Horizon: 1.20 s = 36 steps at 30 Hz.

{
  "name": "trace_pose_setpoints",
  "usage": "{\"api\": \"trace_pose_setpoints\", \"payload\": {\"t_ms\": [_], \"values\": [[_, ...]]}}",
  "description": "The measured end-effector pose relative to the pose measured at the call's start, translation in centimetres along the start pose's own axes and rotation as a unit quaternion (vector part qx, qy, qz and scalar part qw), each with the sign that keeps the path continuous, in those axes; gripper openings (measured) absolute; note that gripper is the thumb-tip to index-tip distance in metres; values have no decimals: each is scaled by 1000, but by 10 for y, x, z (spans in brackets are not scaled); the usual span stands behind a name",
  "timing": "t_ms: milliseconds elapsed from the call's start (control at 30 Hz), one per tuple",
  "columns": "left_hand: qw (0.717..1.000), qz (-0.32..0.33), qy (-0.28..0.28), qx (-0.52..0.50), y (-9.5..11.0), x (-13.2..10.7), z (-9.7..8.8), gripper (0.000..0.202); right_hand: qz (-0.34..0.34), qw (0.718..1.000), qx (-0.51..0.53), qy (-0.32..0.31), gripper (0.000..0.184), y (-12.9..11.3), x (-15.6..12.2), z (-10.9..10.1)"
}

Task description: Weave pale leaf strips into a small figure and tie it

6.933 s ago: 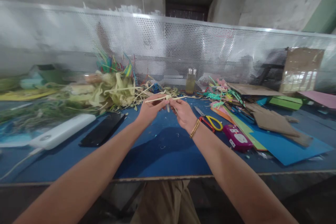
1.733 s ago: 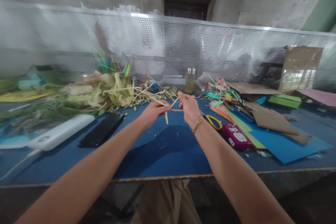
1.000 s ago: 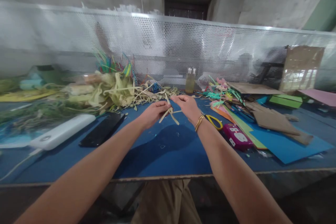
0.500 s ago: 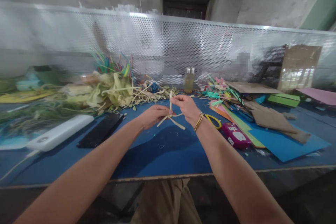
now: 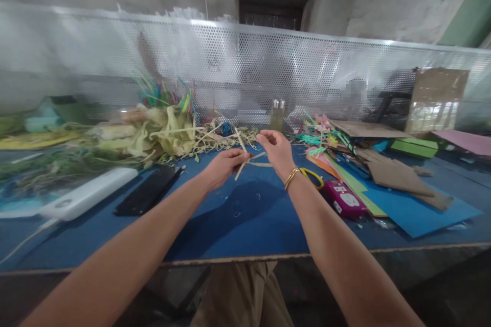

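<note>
My left hand (image 5: 229, 162) is closed, pinching a small figure of crossed pale straw-coloured strips (image 5: 241, 144) at its centre. One strip end points up and away, others stick out to the right and toward me. Just right of it, my right hand (image 5: 276, 149) is raised with its fingers loosely curved and apart, and no strip shows between its fingertips. A strip end passes close to its palm; whether it touches cannot be made out. The crossed strips hang above the blue tabletop (image 5: 238, 235).
Leafy pale strips (image 5: 164, 130) are heaped at back left, near a black phone (image 5: 148, 191) and a white power strip (image 5: 90, 191). Rightward lie yellow-handled scissors (image 5: 312, 179), a purple box (image 5: 345, 199) and blue paper (image 5: 418, 212). A perforated metal screen (image 5: 261, 66) stands behind.
My right hand has let go of the upright strip and its fingers have opened a little. The crossed strips have turned in my left hand, the upper end now leaning left.
</note>
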<state>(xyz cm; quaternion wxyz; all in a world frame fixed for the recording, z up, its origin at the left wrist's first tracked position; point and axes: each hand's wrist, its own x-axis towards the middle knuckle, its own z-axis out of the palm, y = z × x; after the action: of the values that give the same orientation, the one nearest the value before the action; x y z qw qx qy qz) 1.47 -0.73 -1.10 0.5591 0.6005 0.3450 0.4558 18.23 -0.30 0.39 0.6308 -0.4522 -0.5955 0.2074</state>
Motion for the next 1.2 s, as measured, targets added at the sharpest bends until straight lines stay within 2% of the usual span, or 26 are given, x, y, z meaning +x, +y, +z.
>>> {"api": "trace_pose_setpoints", "payload": {"t_ms": [133, 233, 300, 367, 433, 467, 667, 833, 933, 1000, 1133, 1200], "values": [[991, 36, 83, -101, -3, 7, -2, 30, 4, 986, -162, 41, 35, 0, -3, -3], [979, 64, 118, -153, -2, 10, -2, 28, 40, 981, -184, 55, 40, 3, -6, 1], [972, 76, 136, -177, -1, 10, -2, 28, 72, 987, -144, 27, 43, 6, -8, 7], [970, 80, 150, -176, 1, 9, -2, 29, 93, 992, -61, -55, 40, 8, -11, 14], [971, 85, 160, -157, 2, 9, -2, 29, 99, 985, 31, -138, 33, 10, -14, 20], [972, 88, 161, -147, 2, 9, -3, 29, 100, 980, 66, -161, 30, 10, -15, 22], [982, 67, 119, -132, 0, 13, -9, 24, 97, 973, 145, -150, 21, 12, -10, 20], [980, 101, 98, -141, -6, 15, -7, 25, 124, 956, 154, -215, 24, 9, -12, 22], [985, 102, 97, -101, -4, 14, -7, 26, 121, 961, 147, -202, 22, 8, -14, 23], [986, 92, 118, -72, 2, 13, -12, 28, 106, 969, 134, -176, 18, 7, -11, 19], [971, 77, 207, -88, 13, 14, -30, 27, 85, 986, 57, -130, 9, 9, -4, 11], [966, 83, 237, -56, 13, 15, -36, 26, 85, 989, 30, -121, 9, 10, -3, 9]]}}
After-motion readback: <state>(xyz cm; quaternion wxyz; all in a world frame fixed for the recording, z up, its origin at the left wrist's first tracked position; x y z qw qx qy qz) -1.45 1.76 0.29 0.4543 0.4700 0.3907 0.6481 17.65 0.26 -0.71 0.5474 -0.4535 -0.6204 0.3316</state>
